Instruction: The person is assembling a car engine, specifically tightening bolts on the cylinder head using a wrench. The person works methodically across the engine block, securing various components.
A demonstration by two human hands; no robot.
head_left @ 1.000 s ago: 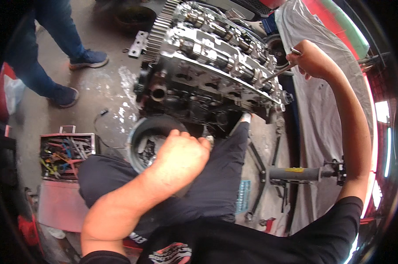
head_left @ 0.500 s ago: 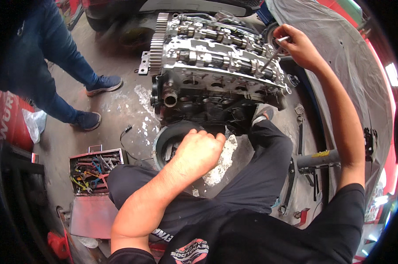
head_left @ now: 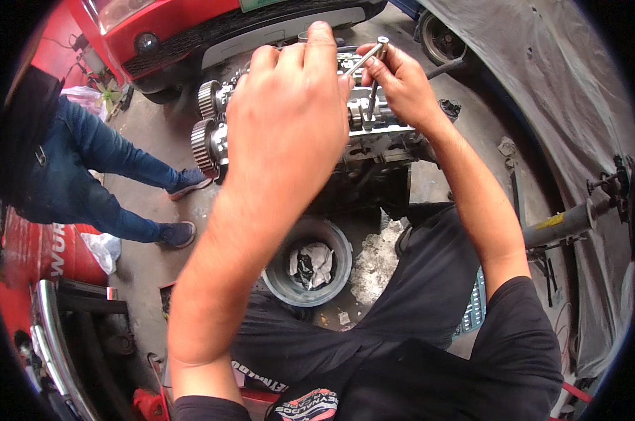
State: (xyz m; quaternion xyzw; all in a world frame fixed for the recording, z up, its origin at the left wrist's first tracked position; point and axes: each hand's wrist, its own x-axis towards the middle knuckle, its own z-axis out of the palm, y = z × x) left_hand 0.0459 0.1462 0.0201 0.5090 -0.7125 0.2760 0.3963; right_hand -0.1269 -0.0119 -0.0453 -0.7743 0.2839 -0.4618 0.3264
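Observation:
An engine cylinder head point(head_left: 394, 133) with exposed camshafts stands in front of me, with two toothed cam gears point(head_left: 206, 144) at its left end. A silver socket wrench point(head_left: 371, 59) stands over it, its long extension point(head_left: 372, 104) reaching down to the camshaft area. My right hand point(head_left: 406, 85) is closed round the top of the extension, just under the wrench head. Large and close to the camera, my left hand point(head_left: 286, 116) is raised at the handle's left end, its thumb against the handle. Its curled fingertips are partly hidden, and it covers much of the engine.
Below the engine sits a round dark tub point(head_left: 310, 298) with crumpled paper inside, next to a white-stained patch point(head_left: 377, 263) on the floor. A person in jeans point(head_left: 114, 158) stands at left. A red car point(head_left: 170, 28) is behind the engine; a grey cover point(head_left: 542, 77) hangs at right.
My left hand has risen from above the tub to the wrench handle. My right hand now grips the wrench top farther left in view. The head view has shifted, showing more of the red car.

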